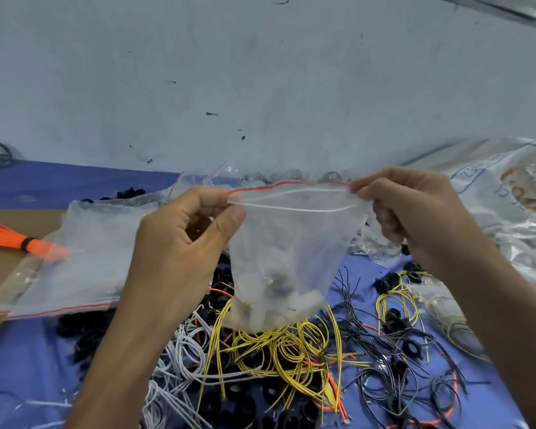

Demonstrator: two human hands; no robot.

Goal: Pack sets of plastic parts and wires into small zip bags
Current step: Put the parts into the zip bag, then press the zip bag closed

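With our left hand [180, 239] and right hand [415, 209] each pinching a corner of the bag [291, 249], we should press the zip shut evenly end to end.

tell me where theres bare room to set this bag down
Bare blue mat at near left, between the white wires and the cardboard. Crowded: the centre under the held zip bag, thick with yellow wires, and the right with black wires.

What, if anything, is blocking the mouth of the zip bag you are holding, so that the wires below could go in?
Nothing visible blocks it. The left hand and right hand pinch the two ends of the zip bag top, and its mouth gapes slightly. The yellow wires lie loose on the table directly beneath it.
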